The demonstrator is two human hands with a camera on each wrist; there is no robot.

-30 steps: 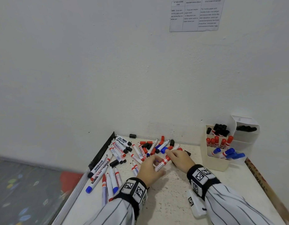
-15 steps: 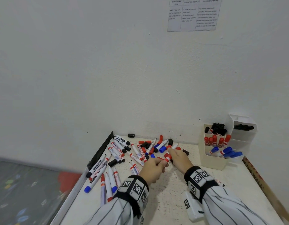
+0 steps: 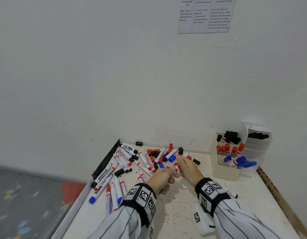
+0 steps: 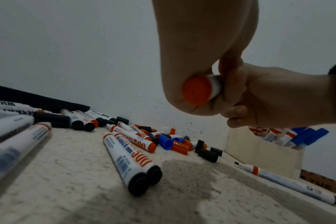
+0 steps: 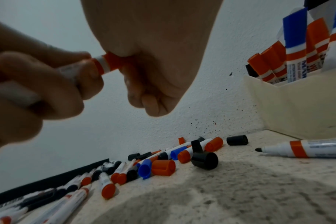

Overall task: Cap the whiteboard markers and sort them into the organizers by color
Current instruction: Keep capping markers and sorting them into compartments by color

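A red whiteboard marker is held a little above the table between both hands. My left hand grips its white barrel, and the red butt end faces the left wrist camera. My right hand pinches the red cap, which sits over the marker's tip end. The cream organizer stands at the right and holds black, red and blue capped markers in separate rows.
Several loose markers and caps lie scattered towards the wall and the left edge. An uncapped marker lies near my right wrist. A black strip lines the table's left edge. A white organizer stands behind the cream one.
Both hands have drawn together and risen slightly off the table. The red marker has turned more upright, and the red cap now covers its tip.
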